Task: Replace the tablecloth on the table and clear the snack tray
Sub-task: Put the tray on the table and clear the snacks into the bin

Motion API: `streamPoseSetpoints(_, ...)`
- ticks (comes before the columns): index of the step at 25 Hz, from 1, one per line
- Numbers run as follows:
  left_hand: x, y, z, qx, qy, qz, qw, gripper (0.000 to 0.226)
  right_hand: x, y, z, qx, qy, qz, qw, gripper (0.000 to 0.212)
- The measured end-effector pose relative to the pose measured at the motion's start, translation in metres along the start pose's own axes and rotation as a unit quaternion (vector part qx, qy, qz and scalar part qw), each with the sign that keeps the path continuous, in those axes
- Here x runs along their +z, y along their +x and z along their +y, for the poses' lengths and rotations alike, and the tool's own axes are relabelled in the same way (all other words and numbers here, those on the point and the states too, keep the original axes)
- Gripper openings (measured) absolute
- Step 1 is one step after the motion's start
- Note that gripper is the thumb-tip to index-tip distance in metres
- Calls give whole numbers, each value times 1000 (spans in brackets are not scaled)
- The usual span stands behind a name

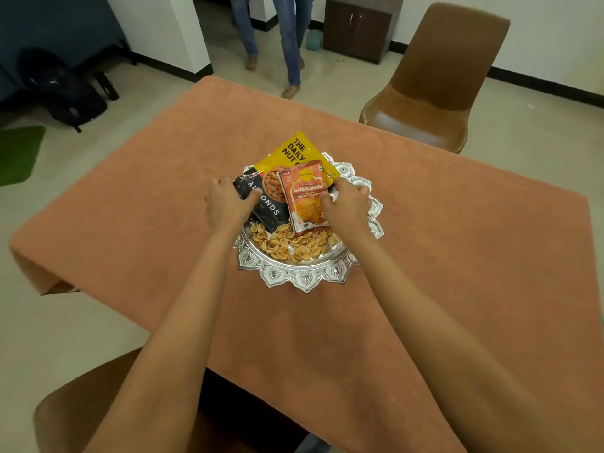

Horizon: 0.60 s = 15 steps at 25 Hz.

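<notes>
Both hands were down on the silver snack tray (305, 279), which sat mid-table on the orange tablecloth (441, 273). Furthest left, the left hand (228, 204) lay at the tray's nine o'clock, thumb pressed on the black almond packet (268, 209), fingers curled round its left edge; it looked to be gripping that packet, though the fingertips were hidden beneath. That packet's long axis ran from ten o'clock down to four. Behind it, at twelve o'clock, the yellow nut pouch (295, 152) stuck out past the far rim, its length running from eleven o'clock to five. On top of both lay the orange garlic bhujia packet (305, 201), nearly upright, twelve to six. At three o'clock the right hand (348, 204) was closed on that packet's right edge, thumb on its face.

So each hand already had the packet nearest it, and a lift looked like the next step. The catch: the packets overlapped, and loose shell-shaped snacks (294, 245) were heaped at the tray's six o'clock, touching the lower ends of the packets. A dragging pull could scatter them.

Off at one o'clock stood a brown chair (434, 83); another person's legs (287, 37) were beyond the table's far corner. Neither blocked the move.
</notes>
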<state>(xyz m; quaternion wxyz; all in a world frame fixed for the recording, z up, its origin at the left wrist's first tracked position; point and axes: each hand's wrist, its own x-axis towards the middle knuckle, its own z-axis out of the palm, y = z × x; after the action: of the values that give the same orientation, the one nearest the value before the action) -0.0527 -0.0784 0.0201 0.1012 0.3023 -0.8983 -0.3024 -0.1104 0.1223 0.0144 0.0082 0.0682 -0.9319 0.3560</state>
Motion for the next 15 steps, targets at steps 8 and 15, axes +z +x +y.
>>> streamPoseSetpoints(8, -3, 1, 11, 61, -116, 36, 991, 33, 10, 22, -8, 41, -10, -53, 998, 24)
streamPoseSetpoints(15, -30, -8, 19, 103, -307, 162, 932, 25, -24, 17, -9, 83, 475, -55, 874, 14)
